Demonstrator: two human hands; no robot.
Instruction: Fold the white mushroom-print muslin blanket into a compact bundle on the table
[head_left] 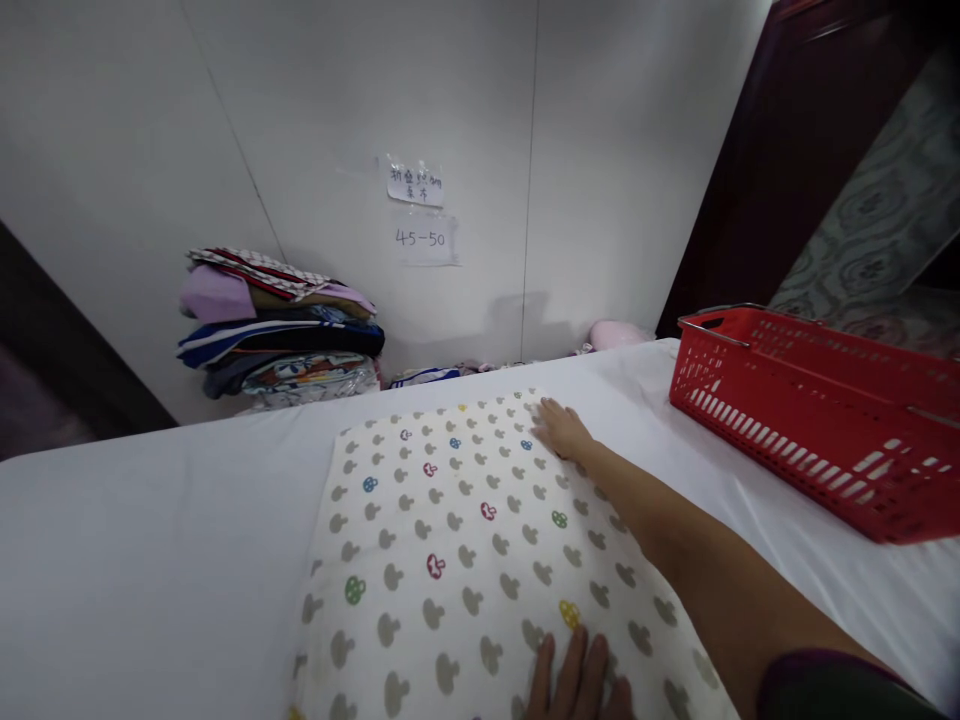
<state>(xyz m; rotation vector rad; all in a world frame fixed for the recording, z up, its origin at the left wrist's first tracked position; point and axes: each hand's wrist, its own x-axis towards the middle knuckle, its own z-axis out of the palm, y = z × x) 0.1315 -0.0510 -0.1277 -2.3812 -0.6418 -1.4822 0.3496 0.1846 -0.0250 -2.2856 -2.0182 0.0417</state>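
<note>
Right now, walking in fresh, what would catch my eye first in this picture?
Probably the bright red basket, standing at the right on the white surface. Next comes the mushroom-print cloth spread in the middle, with the right hand at its far right corner and the left hand on its near part. Beyond, at the left against the wall, is a colourful fabric pile.

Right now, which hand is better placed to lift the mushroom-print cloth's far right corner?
Probably the right hand: it lies close to that corner of the cloth, while the left hand is at the near part.
</note>
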